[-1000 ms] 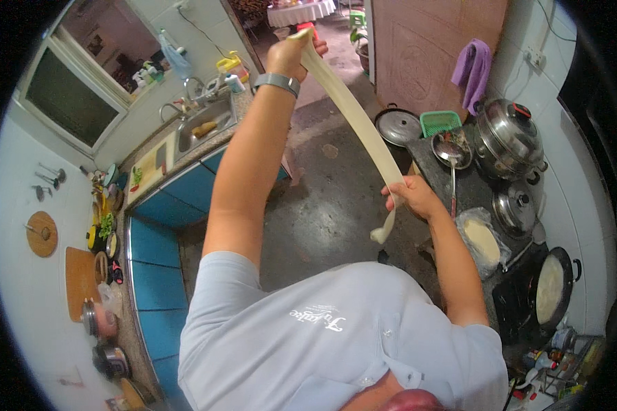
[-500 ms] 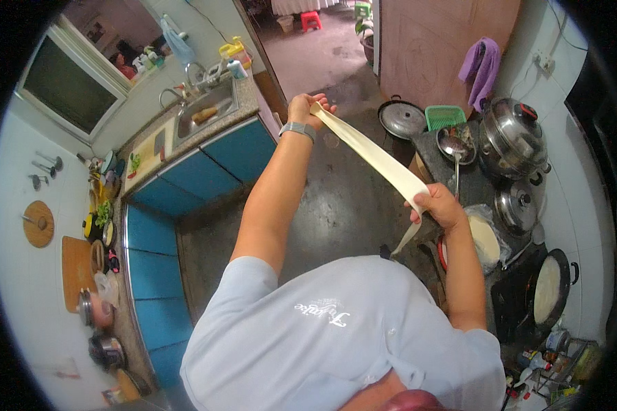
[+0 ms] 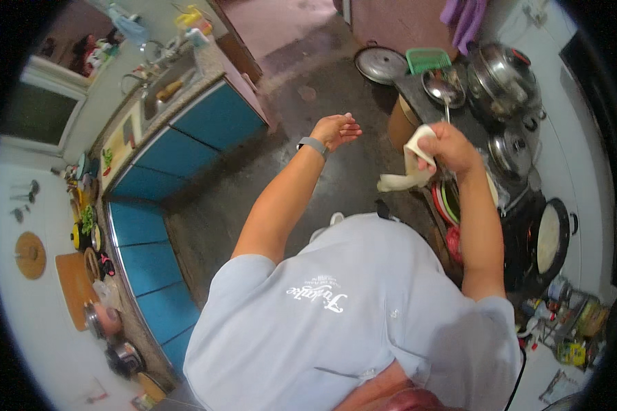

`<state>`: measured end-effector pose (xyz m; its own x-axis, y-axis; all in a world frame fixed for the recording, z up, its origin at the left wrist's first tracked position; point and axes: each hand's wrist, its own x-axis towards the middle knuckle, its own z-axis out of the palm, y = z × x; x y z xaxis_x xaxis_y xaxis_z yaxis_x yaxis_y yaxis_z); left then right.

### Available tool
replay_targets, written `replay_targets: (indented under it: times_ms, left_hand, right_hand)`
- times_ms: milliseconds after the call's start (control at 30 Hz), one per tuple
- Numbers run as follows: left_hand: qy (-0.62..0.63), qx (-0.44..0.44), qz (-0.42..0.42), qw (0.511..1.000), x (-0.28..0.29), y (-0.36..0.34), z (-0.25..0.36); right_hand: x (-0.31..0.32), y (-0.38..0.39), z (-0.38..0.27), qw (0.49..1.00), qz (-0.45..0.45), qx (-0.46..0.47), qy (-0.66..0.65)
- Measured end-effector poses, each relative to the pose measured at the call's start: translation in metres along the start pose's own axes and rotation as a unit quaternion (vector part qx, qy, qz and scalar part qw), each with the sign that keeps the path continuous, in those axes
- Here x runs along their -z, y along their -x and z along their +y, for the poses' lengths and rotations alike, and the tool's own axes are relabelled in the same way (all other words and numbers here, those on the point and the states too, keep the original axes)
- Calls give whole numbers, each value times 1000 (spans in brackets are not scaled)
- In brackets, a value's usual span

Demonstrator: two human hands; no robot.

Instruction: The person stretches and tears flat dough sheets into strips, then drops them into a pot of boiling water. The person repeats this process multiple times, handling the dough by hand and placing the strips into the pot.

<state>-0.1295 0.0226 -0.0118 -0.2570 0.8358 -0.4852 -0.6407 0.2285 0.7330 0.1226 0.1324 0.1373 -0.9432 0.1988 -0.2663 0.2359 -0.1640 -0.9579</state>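
My right hand grips a pale strip of dough, which loops over the fingers and hangs with its loose end to the left. Left of it, my left hand reaches out over the floor, fingers stretched and holding nothing; a grey band circles that wrist. Below the right forearm, nested bowls with red and green rims show in part. A pan with a flat white round in it stands to the right of that arm.
Beyond my right hand are a ladle in a bowl, a large steel steamer, a lidded pot and a green basket. Blue cabinets line the left, with a sink, a cutting board and a cleaver.
The strip was stretched between both hands; my left hand has let go of it and moved slightly right and down. The strip now hangs gathered from my right hand, which has risen.
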Motion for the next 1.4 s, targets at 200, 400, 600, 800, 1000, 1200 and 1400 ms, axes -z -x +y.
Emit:
replay_targets:
  times_ms: [200,400,600,800,1000,1200,1400]
  left_hand:
    - [-108,47,-69,991,-15,0,-72]
    - [-149,-5,-119,982,-36,0,-96]
    - [78,25,-136,987,-33,-3,-87]
    - [64,57,-141,986,-37,-12,-77]
    - [57,34,-99,993,-37,-5,-78]
    - [67,5,-63,996,-38,-4,-77]
    - [17,0,-25,1000,-32,-6,-66]
  right_hand:
    - [16,8,2,999,-1,-26,-21]
    - [11,16,-15,999,-2,-39,-16]
    - [3,7,-36,998,-40,-45,-7]
    - [-4,-8,-56,995,-60,-65,53]
    - [-11,-16,-62,996,-63,-54,36]
    - [-15,-26,-63,995,-67,-53,50]
    - [-18,-31,-68,995,-60,-60,50]
